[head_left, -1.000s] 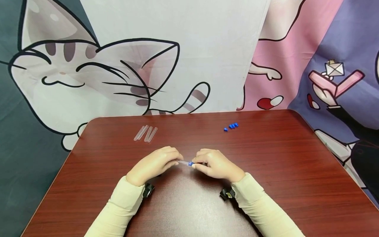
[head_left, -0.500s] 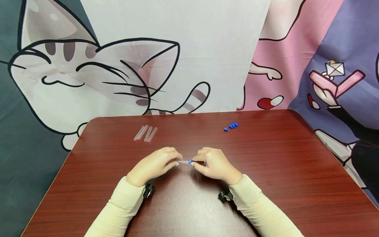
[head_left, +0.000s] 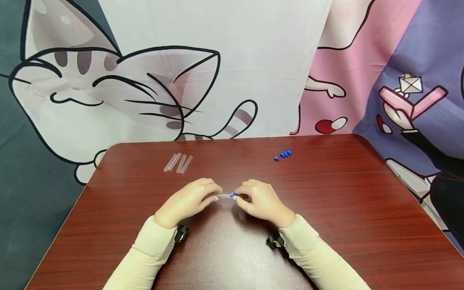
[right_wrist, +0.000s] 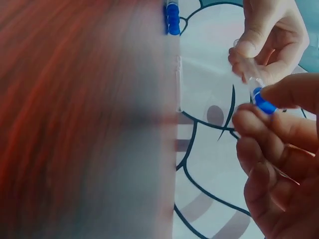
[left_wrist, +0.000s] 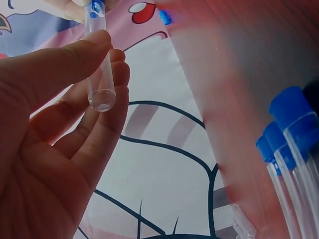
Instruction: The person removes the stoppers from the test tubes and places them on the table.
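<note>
Between the two hands, a clear test tube (head_left: 224, 195) lies sideways with a blue cap (head_left: 233, 195) at its right end. My left hand (head_left: 192, 201) pinches the tube between thumb and fingers; its rounded bottom (left_wrist: 102, 101) shows in the left wrist view. Thumb and fingers of my right hand (head_left: 262, 201) grip the cap, which the right wrist view shows seated at the tube's mouth. Several uncapped test tubes (head_left: 177, 163) rest on the table beyond my left hand. Several loose blue caps (head_left: 286, 153) sit at the back right.
In the left wrist view, several tubes with blue caps (left_wrist: 293, 112) stand out at the right; the head view does not show them. The wooden table (head_left: 326, 181) ends at a back edge before a cartoon cat backdrop (head_left: 246, 72). Each wrist carries a small black camera (head_left: 181, 233).
The tube has gone from slanting to nearly level, and its capped end has shifted slightly away and left. My right hand and wrist have turned a little; the left hand has barely moved.
</note>
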The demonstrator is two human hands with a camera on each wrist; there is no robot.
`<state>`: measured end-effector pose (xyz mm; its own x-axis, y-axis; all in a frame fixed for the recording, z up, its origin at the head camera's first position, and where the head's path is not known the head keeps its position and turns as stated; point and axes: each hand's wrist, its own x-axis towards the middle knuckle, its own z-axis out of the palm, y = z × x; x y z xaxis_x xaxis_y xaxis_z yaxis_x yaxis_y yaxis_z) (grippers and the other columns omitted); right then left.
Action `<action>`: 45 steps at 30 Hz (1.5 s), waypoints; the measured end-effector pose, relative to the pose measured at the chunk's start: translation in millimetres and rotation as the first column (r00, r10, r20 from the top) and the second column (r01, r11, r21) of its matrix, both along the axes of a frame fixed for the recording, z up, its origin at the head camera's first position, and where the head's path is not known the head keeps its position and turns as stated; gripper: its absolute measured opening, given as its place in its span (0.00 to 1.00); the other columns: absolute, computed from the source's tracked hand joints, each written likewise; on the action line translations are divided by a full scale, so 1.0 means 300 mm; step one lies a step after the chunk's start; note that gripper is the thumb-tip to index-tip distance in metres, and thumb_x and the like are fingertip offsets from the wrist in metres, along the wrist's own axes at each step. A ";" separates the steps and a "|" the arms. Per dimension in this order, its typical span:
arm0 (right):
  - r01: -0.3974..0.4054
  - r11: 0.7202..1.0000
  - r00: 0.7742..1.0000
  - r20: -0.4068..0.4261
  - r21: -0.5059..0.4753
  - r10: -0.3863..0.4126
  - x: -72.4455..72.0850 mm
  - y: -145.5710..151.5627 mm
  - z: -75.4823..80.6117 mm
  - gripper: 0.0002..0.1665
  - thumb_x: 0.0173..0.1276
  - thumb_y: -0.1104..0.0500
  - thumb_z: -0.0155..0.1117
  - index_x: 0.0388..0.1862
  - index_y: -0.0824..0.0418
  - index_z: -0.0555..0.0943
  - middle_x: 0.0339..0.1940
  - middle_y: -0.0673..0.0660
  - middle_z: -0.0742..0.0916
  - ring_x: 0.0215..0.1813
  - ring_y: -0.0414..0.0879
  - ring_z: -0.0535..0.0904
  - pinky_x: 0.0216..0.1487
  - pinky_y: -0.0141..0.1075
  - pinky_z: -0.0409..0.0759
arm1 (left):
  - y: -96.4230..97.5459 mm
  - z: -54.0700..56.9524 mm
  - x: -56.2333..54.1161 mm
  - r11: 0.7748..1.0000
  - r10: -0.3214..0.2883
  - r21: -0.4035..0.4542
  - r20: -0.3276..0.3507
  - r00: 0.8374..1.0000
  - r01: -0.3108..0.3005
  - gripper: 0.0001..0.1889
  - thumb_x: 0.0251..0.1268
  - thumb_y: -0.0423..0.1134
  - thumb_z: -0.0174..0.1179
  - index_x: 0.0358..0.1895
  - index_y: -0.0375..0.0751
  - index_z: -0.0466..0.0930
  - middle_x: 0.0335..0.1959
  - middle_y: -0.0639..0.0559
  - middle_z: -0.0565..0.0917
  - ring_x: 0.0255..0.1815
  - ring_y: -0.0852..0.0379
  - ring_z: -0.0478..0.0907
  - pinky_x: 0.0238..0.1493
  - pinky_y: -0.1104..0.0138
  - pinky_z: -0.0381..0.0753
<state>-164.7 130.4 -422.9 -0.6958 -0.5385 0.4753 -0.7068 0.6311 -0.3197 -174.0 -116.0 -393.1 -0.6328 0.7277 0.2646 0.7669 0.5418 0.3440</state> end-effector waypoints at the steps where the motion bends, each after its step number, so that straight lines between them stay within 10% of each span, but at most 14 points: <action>1: -0.010 1.000 1.000 0.014 -0.005 0.010 -0.002 0.002 0.000 0.04 0.64 0.55 0.69 0.33 0.52 0.88 0.27 0.43 0.82 0.31 0.37 0.74 0.29 0.32 0.76 | -0.002 0.001 -0.001 1.000 0.002 0.001 0.004 1.000 -0.002 0.06 0.67 0.32 0.66 0.45 0.42 0.85 0.41 0.55 0.83 0.44 0.58 0.79 0.49 0.64 0.80; 18: -0.301 0.953 0.953 -0.007 -0.002 0.301 -0.036 0.035 0.008 0.04 0.71 0.59 0.67 0.37 0.56 0.87 0.28 0.45 0.81 0.32 0.39 0.73 0.39 0.35 0.76 | -0.017 0.003 -0.005 0.995 -0.095 0.005 -0.027 0.995 0.095 0.08 0.67 0.30 0.66 0.47 0.40 0.86 0.43 0.54 0.84 0.47 0.56 0.80 0.53 0.64 0.80; 38: -0.345 0.938 0.934 0.082 -0.038 0.347 -0.042 0.047 0.013 0.05 0.72 0.60 0.66 0.39 0.58 0.88 0.30 0.44 0.82 0.35 0.38 0.74 0.39 0.31 0.75 | -0.014 0.014 -0.006 0.993 -0.118 -0.004 -0.032 0.993 0.118 0.08 0.68 0.31 0.65 0.47 0.42 0.87 0.42 0.55 0.84 0.47 0.57 0.80 0.53 0.66 0.79; 45: -0.250 0.968 0.968 -0.018 -0.026 0.249 -0.038 0.040 0.008 0.04 0.69 0.59 0.69 0.35 0.55 0.88 0.27 0.44 0.83 0.31 0.39 0.73 0.34 0.31 0.74 | -0.010 0.009 -0.006 0.998 -0.062 0.004 -0.019 0.998 0.062 0.07 0.68 0.33 0.66 0.47 0.42 0.87 0.42 0.55 0.84 0.45 0.58 0.80 0.51 0.65 0.80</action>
